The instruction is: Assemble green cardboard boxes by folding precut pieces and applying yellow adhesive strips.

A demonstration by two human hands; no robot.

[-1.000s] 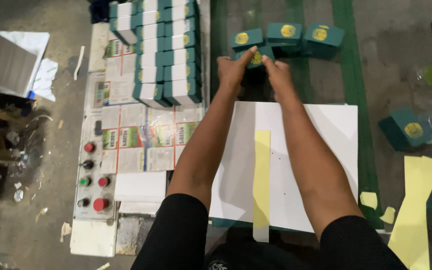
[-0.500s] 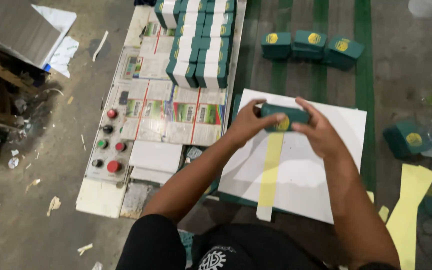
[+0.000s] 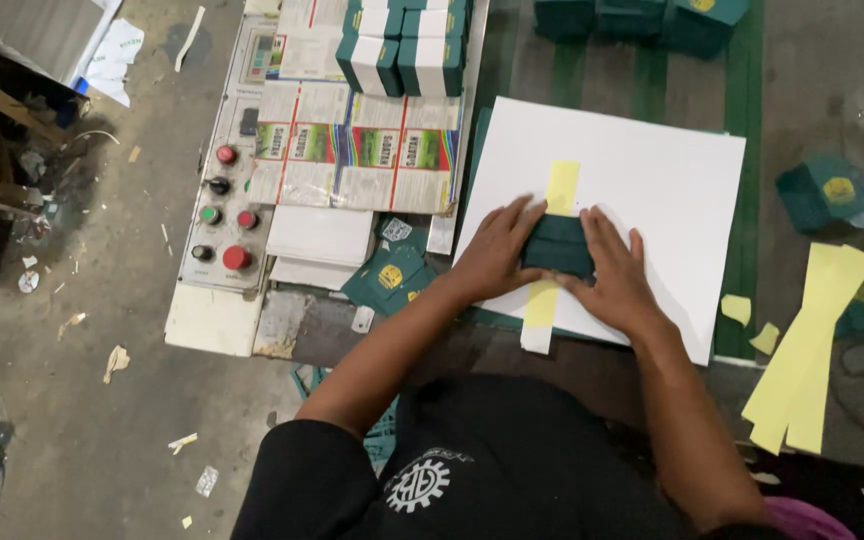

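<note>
A worker's left hand [image 3: 500,252] and right hand [image 3: 607,272] press in from either side on a dark green box [image 3: 558,245], fingers clamped against its ends. The box sits on a yellow paper strip [image 3: 560,188] running across a white sheet [image 3: 642,170], near the sheet's front edge. More yellow strips [image 3: 810,345] lie beyond the sheet's right edge; stacked green-and-white boxes [image 3: 407,45] stand past its left edge.
</note>
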